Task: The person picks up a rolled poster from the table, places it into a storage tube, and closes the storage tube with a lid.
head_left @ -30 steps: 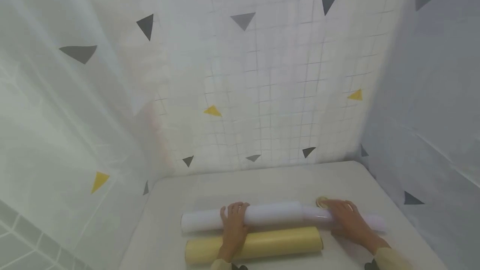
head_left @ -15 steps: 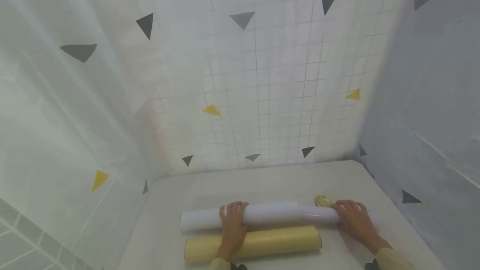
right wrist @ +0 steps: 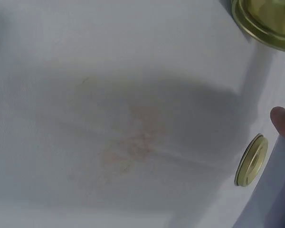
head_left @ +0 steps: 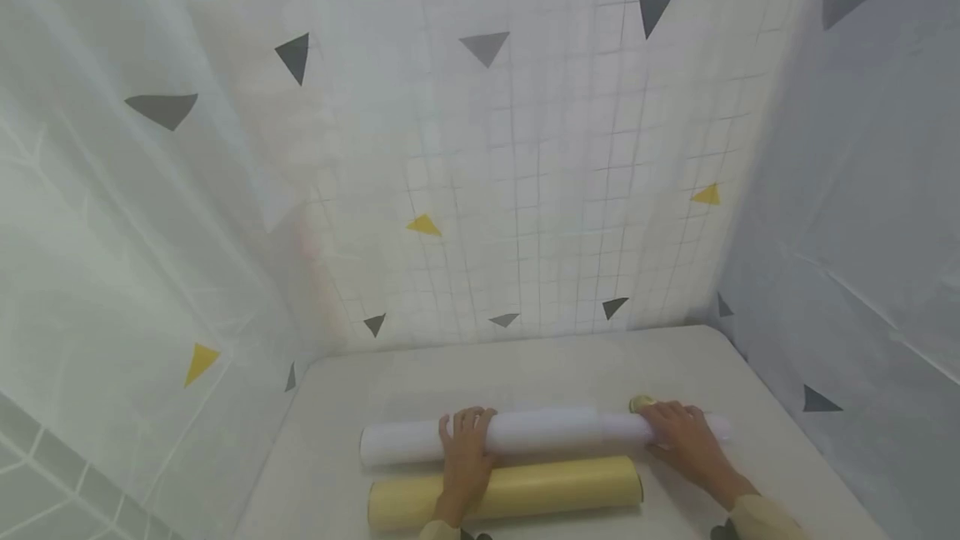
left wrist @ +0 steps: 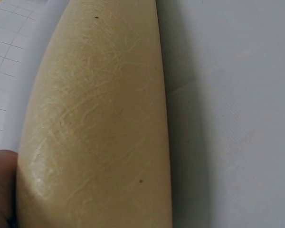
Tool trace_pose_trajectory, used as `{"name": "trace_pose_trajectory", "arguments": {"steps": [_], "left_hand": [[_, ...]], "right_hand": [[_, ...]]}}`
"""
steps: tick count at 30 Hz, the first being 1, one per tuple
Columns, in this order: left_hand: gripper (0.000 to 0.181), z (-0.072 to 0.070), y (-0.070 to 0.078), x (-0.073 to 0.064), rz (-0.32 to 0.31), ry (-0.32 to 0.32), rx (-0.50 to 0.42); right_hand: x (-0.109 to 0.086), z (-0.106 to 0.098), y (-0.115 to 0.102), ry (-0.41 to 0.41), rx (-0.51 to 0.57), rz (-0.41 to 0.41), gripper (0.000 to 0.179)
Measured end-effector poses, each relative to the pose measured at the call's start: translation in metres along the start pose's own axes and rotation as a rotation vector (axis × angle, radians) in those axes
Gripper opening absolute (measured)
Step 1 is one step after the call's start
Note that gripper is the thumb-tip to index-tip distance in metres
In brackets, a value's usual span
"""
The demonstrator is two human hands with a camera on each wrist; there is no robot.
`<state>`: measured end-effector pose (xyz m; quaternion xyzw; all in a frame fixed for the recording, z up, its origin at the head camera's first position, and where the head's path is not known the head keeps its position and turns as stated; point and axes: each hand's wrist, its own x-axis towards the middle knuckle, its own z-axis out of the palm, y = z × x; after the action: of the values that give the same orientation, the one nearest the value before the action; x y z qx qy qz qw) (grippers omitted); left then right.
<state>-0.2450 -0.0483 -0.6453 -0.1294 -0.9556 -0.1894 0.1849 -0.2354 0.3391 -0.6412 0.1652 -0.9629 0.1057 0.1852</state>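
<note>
A white tube point(head_left: 547, 429) lies crosswise on the table, and my left hand point(head_left: 467, 461) grips it near its middle, fingers curled over the top. Out of its right end sticks a thinner, glossy white roll point(head_left: 626, 428), which looks like a rolled sheet. My right hand point(head_left: 686, 444) holds this roll close to the tube's mouth. Just behind the roll is a round gold lid point(head_left: 641, 402), partly covered by the right fingers. A yellow tube point(head_left: 558, 488) lies in front, under my left wrist; it fills much of the left wrist view, a bit of the hand at its edge.
The table point(head_left: 420, 373) has a pale cover and meets a white curtain point(head_left: 480, 265) with grey and yellow triangles behind. Similar sheeting rises at both sides. In the right wrist view, a gold metal end point(right wrist: 275, 23) shows at the upper right.
The thin roll has slid left, with less of it outside the white tube. My right hand shifted right along it, then moved back left. The left hand stays in place.
</note>
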Motion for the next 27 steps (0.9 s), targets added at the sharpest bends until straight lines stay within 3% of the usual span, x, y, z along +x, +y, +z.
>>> {"name": "trace_pose_trajectory", "arguments": {"steps": [11,14,21,27], "left_hand": [[0.067,0.001,-0.002,-0.005,-0.014,0.006,0.005],[0.069,-0.001,-0.001,-0.005,-0.009,0.031,0.013],[0.066,-0.002,-0.003,-0.004,-0.029,-0.021,-0.017],[0.068,-0.001,0.000,-0.003,-0.013,-0.019,-0.008]], "right_hand": [[0.008,0.008,-0.013,0.153,-0.021,-0.175,0.060],[0.011,0.009,-0.017,0.148,-0.009,-0.194,0.060],[0.013,0.013,-0.028,0.093,0.039,-0.163,0.058],[0.013,0.014,-0.026,0.053,0.030,-0.133,0.055]]}}
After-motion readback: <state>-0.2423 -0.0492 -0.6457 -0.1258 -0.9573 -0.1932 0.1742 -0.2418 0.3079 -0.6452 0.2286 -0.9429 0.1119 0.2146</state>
